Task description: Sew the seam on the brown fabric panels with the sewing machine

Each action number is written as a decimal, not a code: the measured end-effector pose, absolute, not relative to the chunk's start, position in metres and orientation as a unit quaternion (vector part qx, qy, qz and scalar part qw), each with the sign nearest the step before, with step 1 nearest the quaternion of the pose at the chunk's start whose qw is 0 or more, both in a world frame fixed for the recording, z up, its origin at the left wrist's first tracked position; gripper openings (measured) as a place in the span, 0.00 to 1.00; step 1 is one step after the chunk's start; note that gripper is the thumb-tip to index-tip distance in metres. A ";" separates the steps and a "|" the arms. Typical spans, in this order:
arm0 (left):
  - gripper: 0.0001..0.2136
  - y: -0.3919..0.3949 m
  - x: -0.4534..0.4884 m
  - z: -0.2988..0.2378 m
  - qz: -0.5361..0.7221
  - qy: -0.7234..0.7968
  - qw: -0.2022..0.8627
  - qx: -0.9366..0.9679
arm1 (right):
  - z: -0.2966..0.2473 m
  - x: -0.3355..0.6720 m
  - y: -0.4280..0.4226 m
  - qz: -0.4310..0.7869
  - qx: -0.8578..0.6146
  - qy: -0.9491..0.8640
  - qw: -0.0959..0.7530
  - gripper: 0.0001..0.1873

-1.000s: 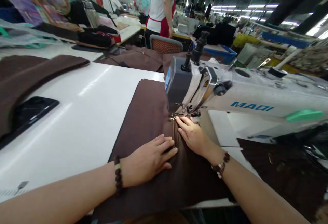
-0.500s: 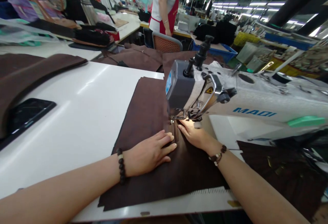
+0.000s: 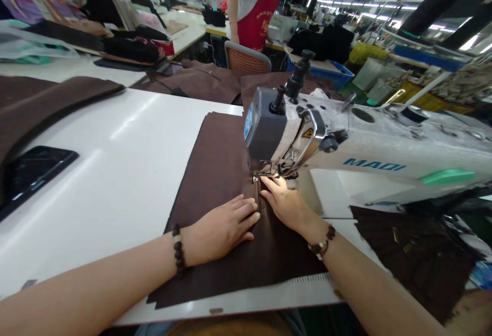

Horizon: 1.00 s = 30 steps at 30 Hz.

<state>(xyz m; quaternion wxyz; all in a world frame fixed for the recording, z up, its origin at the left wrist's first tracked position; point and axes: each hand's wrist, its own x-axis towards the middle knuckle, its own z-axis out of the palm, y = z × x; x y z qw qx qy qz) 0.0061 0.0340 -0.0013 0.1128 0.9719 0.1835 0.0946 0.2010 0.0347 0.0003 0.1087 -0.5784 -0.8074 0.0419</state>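
Observation:
A dark brown fabric panel (image 3: 215, 166) lies flat beneath the head of a white and grey sewing machine (image 3: 269, 125). The presser foot (image 3: 255, 176) rests at a narrow seam strip, perhaps a zipper, that runs toward me. My left hand (image 3: 226, 225) lies flat on the panel left of that strip, fingers stretched out. My right hand (image 3: 288, 202) is on the fabric to the right, its fingertips close beside the presser foot under the machine's light. Its fingers reach forward and press down; nothing shows gripped in either hand.
A black phone (image 3: 38, 169) lies on the white table (image 3: 142, 172) at the left, near more brown fabric (image 3: 57, 100). Dark pieces with metal zipper pulls (image 3: 415, 249) are at the right. Beyond the table stand a chair (image 3: 248, 60) and a person in a red apron (image 3: 257, 13).
My right hand has shifted a little nearer the presser foot and seam strip. My left hand stays flat on the panel. The person in the apron has turned, and the view has moved slightly.

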 end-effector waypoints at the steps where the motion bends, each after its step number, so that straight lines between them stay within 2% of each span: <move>1: 0.14 0.032 0.007 -0.001 0.094 0.191 0.111 0.971 | 0.001 0.201 0.034 0.047 -0.576 -0.809 0.105 0.19; 7: 0.20 0.028 0.012 0.002 0.096 0.213 0.107 0.966 | 0.000 0.204 0.034 0.072 -0.578 -0.804 0.115 0.20; 15: 0.18 0.028 0.010 0.000 0.090 0.216 0.114 0.966 | -0.001 0.203 0.032 0.082 -0.579 -0.801 0.126 0.19; 30: 0.20 0.024 0.014 -0.003 0.104 0.238 0.106 0.960 | -0.002 0.204 0.033 0.063 -0.581 -0.804 0.111 0.20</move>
